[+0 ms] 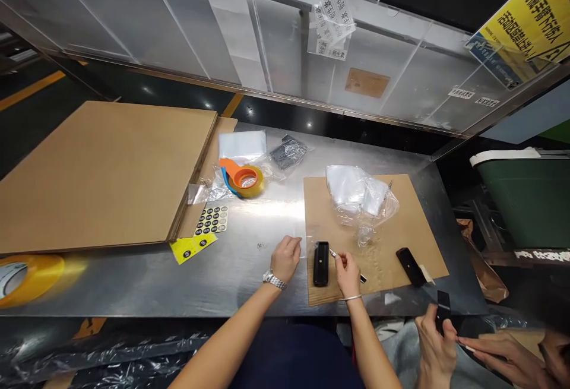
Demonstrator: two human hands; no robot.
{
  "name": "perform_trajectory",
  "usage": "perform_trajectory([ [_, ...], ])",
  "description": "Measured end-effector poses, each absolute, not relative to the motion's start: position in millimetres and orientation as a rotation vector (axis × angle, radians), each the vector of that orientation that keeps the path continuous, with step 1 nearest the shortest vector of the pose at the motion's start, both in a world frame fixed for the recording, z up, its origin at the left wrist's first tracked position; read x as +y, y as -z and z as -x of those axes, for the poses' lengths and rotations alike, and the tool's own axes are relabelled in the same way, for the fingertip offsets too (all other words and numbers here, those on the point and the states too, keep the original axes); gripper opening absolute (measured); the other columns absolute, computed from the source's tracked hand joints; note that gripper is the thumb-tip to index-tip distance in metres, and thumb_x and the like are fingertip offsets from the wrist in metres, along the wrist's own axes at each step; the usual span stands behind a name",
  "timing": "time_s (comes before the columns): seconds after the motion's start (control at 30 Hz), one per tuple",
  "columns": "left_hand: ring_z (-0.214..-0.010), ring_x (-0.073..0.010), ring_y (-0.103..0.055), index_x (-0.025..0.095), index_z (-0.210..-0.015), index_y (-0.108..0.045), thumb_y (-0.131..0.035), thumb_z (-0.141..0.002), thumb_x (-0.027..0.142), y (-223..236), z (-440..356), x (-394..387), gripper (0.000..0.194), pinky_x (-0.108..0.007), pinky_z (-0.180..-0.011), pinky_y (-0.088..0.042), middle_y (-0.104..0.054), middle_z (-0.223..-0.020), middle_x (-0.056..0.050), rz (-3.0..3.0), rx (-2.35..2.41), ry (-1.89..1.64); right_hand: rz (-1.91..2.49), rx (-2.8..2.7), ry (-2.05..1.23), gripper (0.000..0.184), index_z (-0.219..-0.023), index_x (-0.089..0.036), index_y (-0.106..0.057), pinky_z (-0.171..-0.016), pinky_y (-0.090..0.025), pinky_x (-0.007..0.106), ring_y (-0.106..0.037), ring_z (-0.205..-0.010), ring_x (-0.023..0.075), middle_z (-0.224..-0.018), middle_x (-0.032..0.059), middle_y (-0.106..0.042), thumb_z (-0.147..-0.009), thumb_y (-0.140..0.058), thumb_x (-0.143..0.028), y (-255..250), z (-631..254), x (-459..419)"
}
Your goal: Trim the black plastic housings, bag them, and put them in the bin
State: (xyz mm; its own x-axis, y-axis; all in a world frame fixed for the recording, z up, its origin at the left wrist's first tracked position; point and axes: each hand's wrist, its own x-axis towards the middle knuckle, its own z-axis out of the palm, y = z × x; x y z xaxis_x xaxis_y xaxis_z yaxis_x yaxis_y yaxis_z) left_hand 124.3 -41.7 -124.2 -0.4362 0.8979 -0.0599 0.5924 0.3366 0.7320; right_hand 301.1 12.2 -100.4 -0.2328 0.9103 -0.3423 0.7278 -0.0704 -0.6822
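My left hand (285, 259), with a silver watch on its wrist, is above the steel table by the cardboard's left edge. Its fingers are pinched together; whatever they may hold is too small to make out. My right hand (348, 273) grips a slim tool with a silver tip (333, 253) and a dark end; its exact kind is unclear. Just left of that tip, a black oblong case (321, 264) lies with its hollow side up on the cardboard sheet (378, 270). Another black case piece (410, 267) rests near the sheet's right edge.
Clear plastic bags (351, 190) lie on the cardboard. Further left are an orange tape dispenser (243, 178), a sticker sheet (212, 220), yellow labels (192, 247) and stacked cardboard (107, 175). A co-worker's hands (439, 341) hold a black piece at right. A clear panel (285, 38) stands behind.
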Motion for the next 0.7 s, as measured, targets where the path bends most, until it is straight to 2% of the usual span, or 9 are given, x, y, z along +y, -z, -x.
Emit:
perform_trajectory([
  [0.1, -0.072, -0.0180, -0.049, 0.014, -0.097, -0.060, -0.033, -0.086, 0.025, 134, -119, -45, 0.032, -0.030, -0.069, -0.038, -0.053, -0.079, -0.008, -1.254, 2.248, -0.791, 1.952, -2.033, -1.161, 0.023, -0.072, -0.016, -0.056, -0.064, -0.039, 0.034, -0.056, -0.066, 0.0223, -0.064, 0.0086, -0.059, -0.074, -0.050, -0.039, 122, -308, -8],
  [0.17, -0.071, -0.0186, -0.049, 0.015, -0.094, -0.062, -0.035, -0.085, 0.027, 137, -119, -47, 0.031, -0.030, -0.067, -0.037, -0.052, -0.077, -0.007, -1.243, 2.262, -0.729, 2.011, -2.043, -1.164, 0.020, -0.071, -0.016, -0.055, -0.062, -0.039, 0.036, -0.055, -0.065, 0.0243, -0.063, 0.0098, -0.059, -0.071, -0.053, -0.035, 132, -309, -20],
  [0.23, -0.070, -0.0180, -0.049, 0.018, -0.089, -0.064, -0.036, -0.084, 0.029, 139, -120, -47, 0.030, -0.029, -0.066, -0.037, -0.052, -0.075, -0.006, -1.229, 2.256, -0.685, 2.014, -2.019, -1.197, 0.020, -0.075, -0.015, -0.054, -0.062, -0.039, 0.037, -0.055, -0.066, 0.0251, -0.067, 0.0118, -0.058, -0.074, -0.047, -0.033, 137, -310, -27],
  [0.37, -0.069, -0.0162, -0.052, 0.018, -0.089, -0.064, -0.036, -0.084, 0.030, 144, -120, -46, 0.031, -0.027, -0.064, -0.038, -0.053, -0.074, -0.005, -1.171, 2.212, -0.667, 1.828, -1.906, -1.524, 0.034, -0.084, -0.015, -0.053, -0.053, -0.042, 0.031, -0.054, -0.057, 0.0190, -0.065, 0.0067, -0.055, -0.079, -0.034, -0.042, 136, -314, -24],
  [0.47, -0.071, -0.0167, -0.055, 0.017, -0.091, -0.065, -0.034, -0.084, 0.031, 148, -116, -43, 0.034, -0.027, -0.066, -0.040, -0.058, -0.073, -0.006, -1.158, 2.113, -0.709, 1.630, -1.785, -1.883, 0.045, -0.089, -0.016, -0.055, -0.044, -0.042, 0.026, -0.050, -0.048, 0.0137, -0.061, 0.0019, -0.054, -0.075, -0.038, -0.054, 131, -315, -20],
  [0.53, -0.076, -0.0167, -0.058, 0.017, -0.092, -0.065, -0.035, -0.084, 0.031, 149, -113, -42, 0.034, -0.027, -0.069, -0.043, -0.063, -0.079, -0.006, -1.178, 2.010, -0.757, 1.545, -1.711, -2.060, 0.049, -0.084, -0.014, -0.058, -0.041, -0.042, 0.024, -0.048, -0.042, 0.0114, -0.055, 0.0005, -0.053, -0.072, -0.043, -0.059, 130, -315, -19],
  [0.63, -0.085, -0.0164, -0.059, 0.017, -0.095, -0.064, -0.035, -0.083, 0.030, 150, -110, -42, 0.034, -0.027, -0.075, -0.046, -0.066, -0.092, -0.006, -1.216, 1.883, -0.819, 1.526, -1.614, -2.153, 0.054, -0.078, -0.012, -0.059, -0.035, -0.036, 0.021, -0.045, -0.036, 0.0088, -0.051, -0.0007, -0.050, -0.068, -0.046, -0.063, 134, -316, -18],
  [0.7, -0.085, -0.0164, -0.060, 0.017, -0.097, -0.063, -0.035, -0.083, 0.029, 150, -109, -45, 0.034, -0.028, -0.075, -0.047, -0.066, -0.093, -0.006, -1.245, 1.844, -0.833, 1.571, -1.569, -2.117, 0.057, -0.077, -0.012, -0.058, -0.032, -0.033, 0.019, -0.044, -0.034, 0.0079, -0.051, -0.0011, -0.049, -0.067, -0.045, -0.066, 140, -317, -19],
])
